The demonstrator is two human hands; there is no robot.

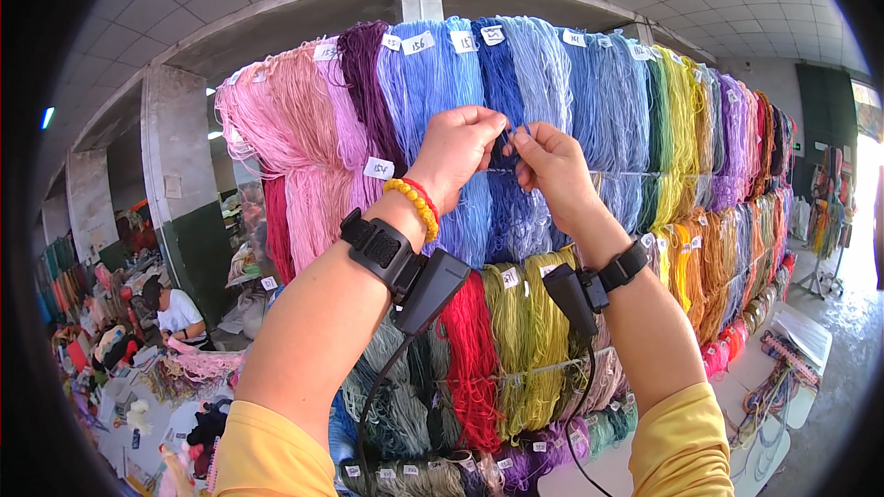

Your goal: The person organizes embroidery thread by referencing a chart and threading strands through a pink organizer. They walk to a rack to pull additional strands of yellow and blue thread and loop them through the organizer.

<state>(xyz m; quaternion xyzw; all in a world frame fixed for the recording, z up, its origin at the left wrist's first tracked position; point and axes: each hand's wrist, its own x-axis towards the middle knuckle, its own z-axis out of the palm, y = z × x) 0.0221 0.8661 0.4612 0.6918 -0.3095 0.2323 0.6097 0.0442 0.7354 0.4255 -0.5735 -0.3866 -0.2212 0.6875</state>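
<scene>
Both my hands are raised in front of hanging skeins, with their fingertips close together. My left hand (463, 145) pinches thin strands at the dark blue yarn (502, 64). Facing it, my right hand (552, 166) is also closed in a pinch on the blue strands, which show only as a short bit between the fingers. Light blue yarn (543, 78) hangs just right of the dark blue, and periwinkle blue yarn (414, 83) to its left. White paper tags (493, 35) are fixed along the top of the skeins.
Pink yarn (285, 120) hangs at the left of the rack and yellow yarn (680, 129) at the right. Red yarn (470, 340) and olive yarn (532, 350) fill a lower row. A white table (806, 336) stands at right; a person (180, 313) works at a cluttered table at left.
</scene>
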